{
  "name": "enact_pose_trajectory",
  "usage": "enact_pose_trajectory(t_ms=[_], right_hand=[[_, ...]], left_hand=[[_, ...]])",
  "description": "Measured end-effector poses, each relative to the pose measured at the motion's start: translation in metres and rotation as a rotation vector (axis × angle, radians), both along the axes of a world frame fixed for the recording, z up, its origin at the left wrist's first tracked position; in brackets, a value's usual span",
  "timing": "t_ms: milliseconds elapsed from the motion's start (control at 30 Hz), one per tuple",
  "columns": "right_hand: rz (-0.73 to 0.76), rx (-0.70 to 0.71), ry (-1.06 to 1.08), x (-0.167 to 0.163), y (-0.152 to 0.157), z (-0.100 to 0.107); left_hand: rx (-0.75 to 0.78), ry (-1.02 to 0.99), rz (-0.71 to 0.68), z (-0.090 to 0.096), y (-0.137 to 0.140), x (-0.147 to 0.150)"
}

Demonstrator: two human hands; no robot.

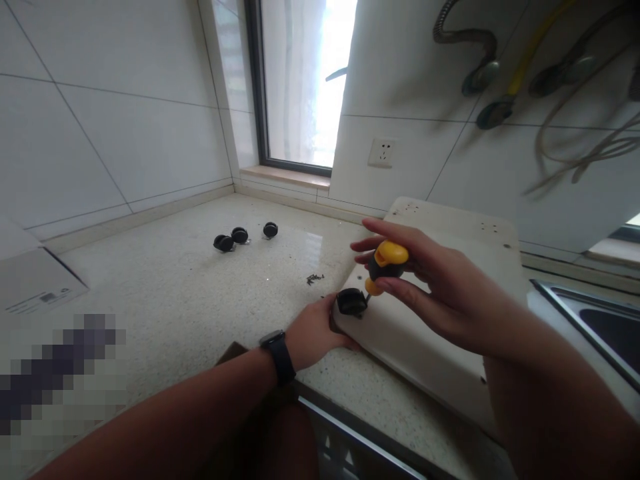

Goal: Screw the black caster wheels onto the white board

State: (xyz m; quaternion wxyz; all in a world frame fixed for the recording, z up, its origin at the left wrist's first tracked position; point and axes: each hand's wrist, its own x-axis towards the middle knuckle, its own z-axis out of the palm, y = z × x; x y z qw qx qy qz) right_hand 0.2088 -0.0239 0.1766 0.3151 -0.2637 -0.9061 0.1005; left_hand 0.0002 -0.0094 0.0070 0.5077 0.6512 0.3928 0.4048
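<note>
My right hand holds a stubby screwdriver with a yellow and black handle, its thumb on the yellow collar and some fingers stretched past the handle. The shaft points down beside a black caster wheel at the near left corner of a white panel. Closed round that corner is my left hand, thumb along the front edge and fingertips hidden behind the caster. Whether the screwdriver tip sits in a screw cannot be seen. A small heap of dark screws lies just beyond my left hand.
Three more casters, one of them a lone caster, rest farther back on the speckled countertop. A cardboard box stands at the left, a sink at the right. Hoses hang on the tiled wall above the panel.
</note>
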Motion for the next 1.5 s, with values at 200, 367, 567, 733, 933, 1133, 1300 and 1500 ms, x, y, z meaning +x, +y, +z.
enact_pose_trajectory(t_ms=[200,367,567,733,933,1133,1300,1500], right_hand=[[-0.005,0.027,-0.06,0.003,0.001,0.0],[-0.118,0.104,-0.044,-0.005,0.0,-0.001],[-0.164,0.063,0.007,-0.009,-0.005,0.002],[-0.196,0.098,0.028,-0.015,-0.009,0.001],[-0.395,0.286,0.107,-0.02,-0.007,-0.006],[-0.38,0.314,0.0,-0.012,-0.01,-0.001],[-0.099,0.108,-0.028,-0.012,-0.012,0.0],[-0.031,0.101,0.051,-0.012,-0.008,-0.002]], left_hand=[[0.02,0.06,0.016,0.004,0.0,0.0],[0.025,0.061,0.014,0.004,0.0,0.0],[0.008,0.044,0.028,-0.002,0.002,0.002],[0.001,0.009,0.024,-0.006,0.003,0.002],[0.032,0.097,0.062,0.0,0.001,0.002],[0.04,0.105,0.054,0.001,0.001,0.001],[0.038,0.016,0.006,-0.005,0.001,0.001],[0.052,0.025,0.023,-0.008,0.002,0.001]])
